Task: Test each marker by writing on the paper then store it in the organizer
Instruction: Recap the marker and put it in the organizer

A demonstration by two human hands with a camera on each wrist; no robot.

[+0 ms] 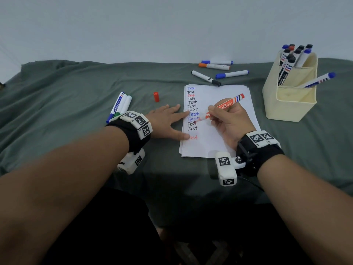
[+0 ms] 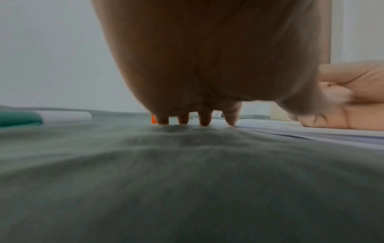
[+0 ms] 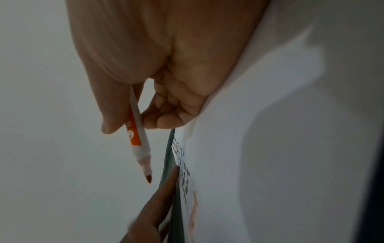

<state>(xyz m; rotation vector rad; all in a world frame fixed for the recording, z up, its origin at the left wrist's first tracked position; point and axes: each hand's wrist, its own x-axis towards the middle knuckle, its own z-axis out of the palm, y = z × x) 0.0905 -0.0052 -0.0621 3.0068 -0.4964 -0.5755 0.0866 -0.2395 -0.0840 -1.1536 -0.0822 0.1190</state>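
My right hand (image 1: 223, 121) grips an uncapped red marker (image 1: 227, 105) like a pen, its tip (image 3: 148, 178) a little above the left side of the white paper (image 1: 229, 131). A column of "Test" words (image 1: 192, 109) in black, blue and red runs down the sheet. My left hand (image 1: 168, 121) lies flat and spread on the paper's left edge, its fingertips (image 2: 204, 121) on the cloth. The red cap (image 1: 156, 96) stands on the cloth to the left. The cream organizer (image 1: 290, 92) at the right holds several markers.
Several capped markers (image 1: 215, 70) lie behind the paper. Three more markers (image 1: 119, 106) lie left of my left wrist. A grey-green cloth (image 1: 76, 92) covers the table, with a pale wall behind.
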